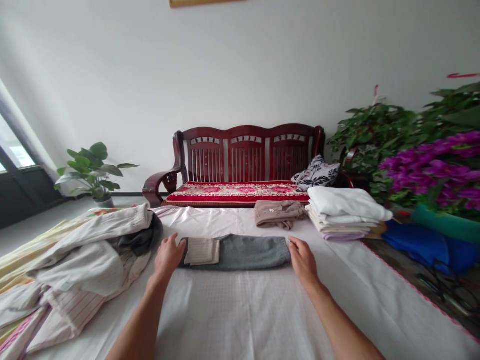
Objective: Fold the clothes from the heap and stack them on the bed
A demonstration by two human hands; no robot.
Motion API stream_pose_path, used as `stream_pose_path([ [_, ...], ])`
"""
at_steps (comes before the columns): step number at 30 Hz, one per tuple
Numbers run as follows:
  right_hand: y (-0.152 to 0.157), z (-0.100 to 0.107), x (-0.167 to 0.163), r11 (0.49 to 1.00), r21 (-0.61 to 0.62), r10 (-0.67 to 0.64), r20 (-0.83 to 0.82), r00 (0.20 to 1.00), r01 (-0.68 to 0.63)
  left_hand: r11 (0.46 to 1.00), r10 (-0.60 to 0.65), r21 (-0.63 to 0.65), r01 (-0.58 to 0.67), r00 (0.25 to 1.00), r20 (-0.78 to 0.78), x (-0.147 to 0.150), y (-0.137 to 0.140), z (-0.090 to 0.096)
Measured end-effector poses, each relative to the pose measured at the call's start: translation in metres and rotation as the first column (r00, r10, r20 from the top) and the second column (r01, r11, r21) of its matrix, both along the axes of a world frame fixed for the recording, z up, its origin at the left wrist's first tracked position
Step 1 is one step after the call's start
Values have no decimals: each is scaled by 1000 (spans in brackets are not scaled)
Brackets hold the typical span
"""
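Observation:
A grey knitted garment point(251, 251) lies folded into a long flat strip on the white tablecloth point(240, 310). Over its left part rests a beige ribbed piece point(201, 251); whether this is a sleeve, a cuff or a hem I cannot tell. At the left end, my left hand point(169, 254) pinches the garment's edge, thumb toward the beige piece. My right hand point(302, 257) grips the opposite end between thumb and fingers. The strip stretches between both hands, flat against the cloth.
Left of me lies a loose heap of clothes point(93, 265). Beyond my right hand sit a folded brown garment point(277, 214) and a stack of folded white clothes point(345, 207). A wooden bench point(245, 160) stands behind; purple flowers point(435, 170) and a blue cloth point(427, 247) are at right.

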State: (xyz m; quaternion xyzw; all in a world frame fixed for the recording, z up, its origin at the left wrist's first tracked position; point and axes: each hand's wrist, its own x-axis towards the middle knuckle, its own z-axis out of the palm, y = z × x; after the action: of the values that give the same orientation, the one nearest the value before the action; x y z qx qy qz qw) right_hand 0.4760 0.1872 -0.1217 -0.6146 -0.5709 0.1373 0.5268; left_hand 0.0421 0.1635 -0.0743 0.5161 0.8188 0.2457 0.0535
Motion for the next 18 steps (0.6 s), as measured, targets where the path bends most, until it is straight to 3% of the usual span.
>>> stream_pose_path([
  [3, 0, 0, -1, 1000, 7, 13, 13, 1000, -13, 996, -28, -86, 34, 997, 75, -23, 2, -10],
  [8, 1, -1, -1, 1000, 2, 5, -11, 1000, -5, 994, -75, -60, 89, 976, 205, -29, 3, -12],
  [10, 1, -1, 0, 1000, 3, -3, -32, 999, 3, 990, -108, -50, 130, 944, 313, -24, 2, -5],
  [14, 0, -1, 1, 1000, 29, -7, -62, 998, 9, 990, -114, -3, 141, 809, 576, -9, -2, 20],
  [18, 0, -2, 1, 999, 52, -4, -84, 996, 8, 987, -162, 105, 125, 700, 696, 19, -5, 50],
])
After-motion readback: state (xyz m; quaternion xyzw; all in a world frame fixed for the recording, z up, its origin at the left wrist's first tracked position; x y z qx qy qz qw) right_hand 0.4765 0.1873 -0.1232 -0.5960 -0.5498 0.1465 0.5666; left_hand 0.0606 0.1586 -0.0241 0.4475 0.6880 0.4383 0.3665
